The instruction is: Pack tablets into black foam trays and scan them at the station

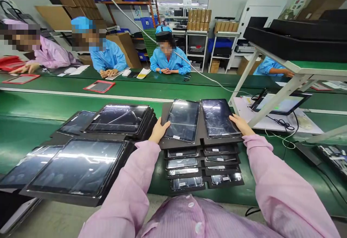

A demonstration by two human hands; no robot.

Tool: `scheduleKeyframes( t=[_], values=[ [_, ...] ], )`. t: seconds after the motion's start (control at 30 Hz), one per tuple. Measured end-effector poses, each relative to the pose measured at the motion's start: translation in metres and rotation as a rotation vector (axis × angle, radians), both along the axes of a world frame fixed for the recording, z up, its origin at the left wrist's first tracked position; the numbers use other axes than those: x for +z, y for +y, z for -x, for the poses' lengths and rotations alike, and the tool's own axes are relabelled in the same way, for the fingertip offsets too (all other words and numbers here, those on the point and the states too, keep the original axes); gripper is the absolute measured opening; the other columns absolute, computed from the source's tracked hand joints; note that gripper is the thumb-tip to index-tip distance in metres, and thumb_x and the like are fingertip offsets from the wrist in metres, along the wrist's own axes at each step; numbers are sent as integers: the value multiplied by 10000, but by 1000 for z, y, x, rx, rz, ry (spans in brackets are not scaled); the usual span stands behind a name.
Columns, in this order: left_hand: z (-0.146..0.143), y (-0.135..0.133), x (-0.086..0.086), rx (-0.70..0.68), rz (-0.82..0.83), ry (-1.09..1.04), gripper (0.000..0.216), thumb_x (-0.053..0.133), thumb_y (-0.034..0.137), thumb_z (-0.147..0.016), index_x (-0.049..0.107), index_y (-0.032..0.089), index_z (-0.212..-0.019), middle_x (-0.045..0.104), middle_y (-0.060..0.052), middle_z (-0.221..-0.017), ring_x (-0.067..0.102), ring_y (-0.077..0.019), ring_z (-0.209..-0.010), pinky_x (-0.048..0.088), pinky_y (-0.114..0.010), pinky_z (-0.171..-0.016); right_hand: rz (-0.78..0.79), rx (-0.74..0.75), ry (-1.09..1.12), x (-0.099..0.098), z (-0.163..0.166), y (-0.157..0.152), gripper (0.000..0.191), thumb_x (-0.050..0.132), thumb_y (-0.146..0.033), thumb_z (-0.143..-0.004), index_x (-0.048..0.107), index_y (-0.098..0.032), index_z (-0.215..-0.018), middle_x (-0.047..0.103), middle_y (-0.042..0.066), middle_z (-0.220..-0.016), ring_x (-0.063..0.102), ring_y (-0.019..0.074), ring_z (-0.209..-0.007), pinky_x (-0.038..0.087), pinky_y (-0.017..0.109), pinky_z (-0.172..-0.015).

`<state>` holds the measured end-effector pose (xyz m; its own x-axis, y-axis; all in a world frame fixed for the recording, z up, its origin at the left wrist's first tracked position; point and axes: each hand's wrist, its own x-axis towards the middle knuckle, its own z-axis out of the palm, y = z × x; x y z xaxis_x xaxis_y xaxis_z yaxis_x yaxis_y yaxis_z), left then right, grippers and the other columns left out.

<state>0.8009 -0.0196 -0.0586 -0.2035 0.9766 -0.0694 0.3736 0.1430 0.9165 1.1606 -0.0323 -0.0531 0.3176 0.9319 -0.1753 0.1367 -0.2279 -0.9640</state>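
Note:
A stack of black trays (202, 160) stands on the green bench in front of me. The top tray (201, 129) carries two dark glossy screen panels side by side, the left panel (183, 119) and the right panel (219, 117). My left hand (158, 131) grips the top tray's left edge, fingers curled over the rim beside the left panel. My right hand (240, 124) holds the tray's right edge, fingers lying against the right panel. Both sleeves are pink.
More stacks of trays with larger panels sit at my left (119, 119) (77, 167). A green conveyor belt (54, 102) runs across, carrying red-framed panels (99, 86). Three seated people work opposite. A white stand (273, 97) with a lit screen and cables is at right.

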Motion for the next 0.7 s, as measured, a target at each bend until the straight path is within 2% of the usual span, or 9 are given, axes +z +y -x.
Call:
scheduleKeyframes(
  t=[0.1, 0.2, 0.3, 0.37, 0.4, 0.47, 0.53, 0.6, 0.7],
  values=[
    [-8, 7, -24, 11, 32, 72, 360, 652, 228, -719, 623, 163, -1073, 639, -176, -1167, 538, -338, -1182, 394, -440, -1003, -8, 11, -85, -24, -1, 3, 241, 632, -351, -671, 662, -219, -870, 709, 19, -963, 597, 247, -1038, 409, 416, -979],
    [-11, 7, -37, 14, 55, 152, 403, 649, 200, -717, 621, 144, -1115, 428, -221, -1416, 274, -352, -1383, 231, -483, -1106, 2, 52, -168, -35, -3, 4, 325, 647, -350, -679, 655, -211, -972, 696, 34, -1031, 596, 246, -1039, 386, 427, -1002],
    [-9, 2, -43, -27, 70, 197, 439, 620, 228, -758, 590, 152, -1190, 321, -210, -1487, 184, -328, -1417, 151, -512, -1125, 16, 47, -274, -30, -1, 1, 488, 705, -308, -652, 613, -170, -1112, 635, 115, -1171, 544, 302, -1125, 358, 471, -1020],
    [-7, 0, -47, -43, 59, 221, 452, 585, 235, -787, 565, 167, -1234, 304, -186, -1502, 150, -303, -1428, 106, -519, -1132, -18, 28, -477, -20, 10, -3, 522, 688, -265, -687, 578, -127, -1178, 516, 190, -1317, 425, 363, -1245, 280, 531, -1056],
    [-6, 0, -49, -44, 56, 216, 471, 572, 230, -793, 546, 165, -1260, 294, -177, -1509, 144, -289, -1430, 98, -502, -1138, -49, 48, -616, -15, 20, -5, 474, 657, -253, -723, 584, -111, -1170, 485, 211, -1340, 392, 382, -1264, 262, 551, -1057],
    [-4, 1, -54, -39, 58, 176, 530, 569, 224, -788, 502, 145, -1308, 289, -169, -1514, 176, -264, -1425, 123, -428, -1150, -119, 173, -884, -6, 52, -7, 319, 580, -271, -804, 639, -104, -1069, 553, 219, -1250, 453, 383, -1201, 313, 543, -1022],
    [-1, 3, -58, -35, 69, 120, 592, 582, 224, -772, 460, 130, -1343, 310, -157, -1508, 234, -241, -1410, 162, -354, -1148, -148, 300, -949, -3, 93, -7, 306, 553, -369, -842, 680, -114, -954, 654, 186, -1070, 529, 350, -1115, 348, 490, -1012],
    [1, 5, -61, -38, 63, 88, 627, 584, 223, -768, 425, 145, -1369, 345, -127, -1497, 289, -223, -1390, 191, -329, -1142, -132, 389, -1046, -6, 135, -3, 529, 515, -488, -859, 624, -39, -1118, 612, 232, -1171, 448, 379, -1223, 255, 521, -1070],
    [4, 5, -65, -38, 62, 26, 655, 570, 206, -772, 383, 151, -1397, 391, -111, -1472, 365, -218, -1351, 250, -342, -1124, 6, 496, -1094, -17, 179, 5, 887, 495, -630, -819, 363, 38, -1387, 308, 256, -1464, 208, 436, -1368, 125, 549, -1113]
  ],
)
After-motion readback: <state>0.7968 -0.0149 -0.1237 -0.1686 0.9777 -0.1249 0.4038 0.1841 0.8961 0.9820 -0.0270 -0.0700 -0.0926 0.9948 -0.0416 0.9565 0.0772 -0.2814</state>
